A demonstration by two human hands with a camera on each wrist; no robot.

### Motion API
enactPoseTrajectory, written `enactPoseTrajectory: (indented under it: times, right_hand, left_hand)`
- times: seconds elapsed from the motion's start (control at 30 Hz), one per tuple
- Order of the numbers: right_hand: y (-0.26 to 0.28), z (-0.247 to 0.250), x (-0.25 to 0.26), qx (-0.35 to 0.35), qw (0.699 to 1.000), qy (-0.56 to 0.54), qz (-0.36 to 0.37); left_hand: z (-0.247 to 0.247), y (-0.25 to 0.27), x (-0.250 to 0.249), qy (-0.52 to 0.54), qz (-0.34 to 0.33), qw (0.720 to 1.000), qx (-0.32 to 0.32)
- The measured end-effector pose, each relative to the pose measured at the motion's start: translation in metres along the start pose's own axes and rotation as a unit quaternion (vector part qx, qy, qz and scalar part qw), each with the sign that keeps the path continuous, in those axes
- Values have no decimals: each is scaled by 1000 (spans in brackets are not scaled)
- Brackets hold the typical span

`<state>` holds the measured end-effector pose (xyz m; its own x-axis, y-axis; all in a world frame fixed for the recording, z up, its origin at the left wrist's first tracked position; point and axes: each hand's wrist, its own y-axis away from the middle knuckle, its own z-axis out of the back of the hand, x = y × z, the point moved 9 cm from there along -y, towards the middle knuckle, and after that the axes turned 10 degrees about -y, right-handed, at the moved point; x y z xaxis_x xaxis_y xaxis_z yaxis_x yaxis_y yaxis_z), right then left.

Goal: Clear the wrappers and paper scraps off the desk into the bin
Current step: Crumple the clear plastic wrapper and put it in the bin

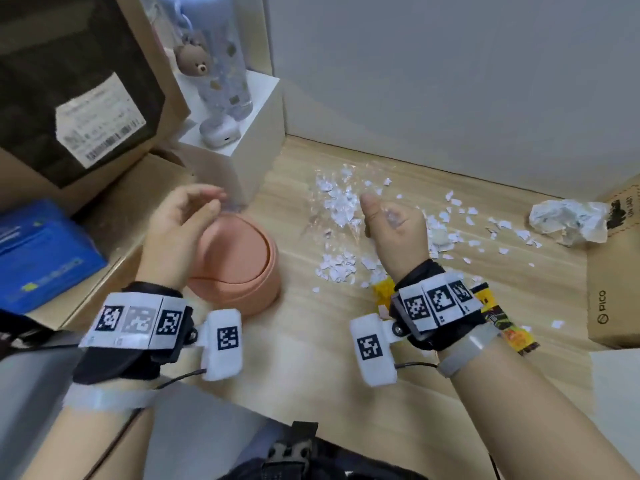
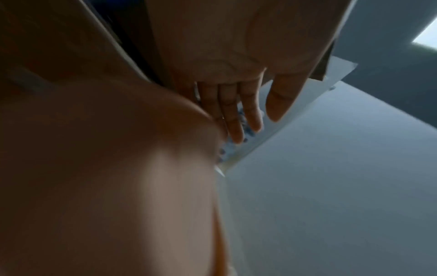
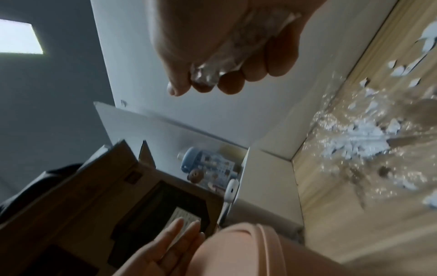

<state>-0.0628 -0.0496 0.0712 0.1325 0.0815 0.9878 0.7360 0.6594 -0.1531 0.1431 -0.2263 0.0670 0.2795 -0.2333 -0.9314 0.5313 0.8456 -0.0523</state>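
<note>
A pink round bin [image 1: 242, 268] with a swing lid stands on the wooden desk [image 1: 311, 341]. My left hand [image 1: 202, 204] hovers over the bin's left rim with straight, relaxed fingers [image 2: 236, 115] and holds nothing. My right hand [image 1: 384, 220], thumb up, grips a crinkled clear plastic wrapper [image 3: 210, 63] just right of the bin. Torn white paper scraps [image 1: 337, 202] lie scattered behind and around that hand. A crumpled paper ball [image 1: 568, 220] sits at the far right. A yellow snack wrapper [image 1: 502, 320] lies partly hidden under my right wrist.
A cardboard box [image 1: 613, 299] stands at the desk's right edge. A white box [image 1: 242, 147] bearing a patterned bottle [image 1: 221, 64] stands behind the bin. Brown cartons [image 1: 79, 98] and a blue packet [image 1: 41, 251] crowd the left. A wall closes the back.
</note>
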Motion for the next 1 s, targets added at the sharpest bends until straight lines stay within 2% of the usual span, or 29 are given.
enactPoseTrajectory:
  times: [0.13,0.23,0.33,0.4,0.47,0.6,0.67,0.77,0.87,1.0]
  right_hand:
    - [3,-44,-19,55,995,-54,-59]
    - [3,-71,-30,80,989,-85,-88]
    - [5,-98,-29,131,985,-79,-82]
    - [10,-117,-38,169,971,-117,-124]
    - [12,-126,-47,177,971,-99,-130]
    - [13,-123,-55,165,977,-80,-106]
    - [13,-116,-52,123,986,-83,-80]
    - [11,-102,-44,57,998,-14,-7]
    - [10,-102,-37,83,994,55,48]
    - [20,-106,-23,115,968,155,158]
  left_hand:
    - [6,10,44,-92,46,994,43]
    - [1,11,50,-51,65,996,27]
    - [-11,7,46,-49,52,997,29]
    - [-17,4,45,-45,42,998,32]
    - [-20,2,44,-34,34,998,35]
    - [-20,-1,45,-4,27,999,33]
    - [-20,-3,45,-1,19,999,38]
    - [-20,-5,47,10,19,999,44]
    - [-21,-8,46,13,13,998,52]
    - [-23,-10,43,5,-2,998,63]
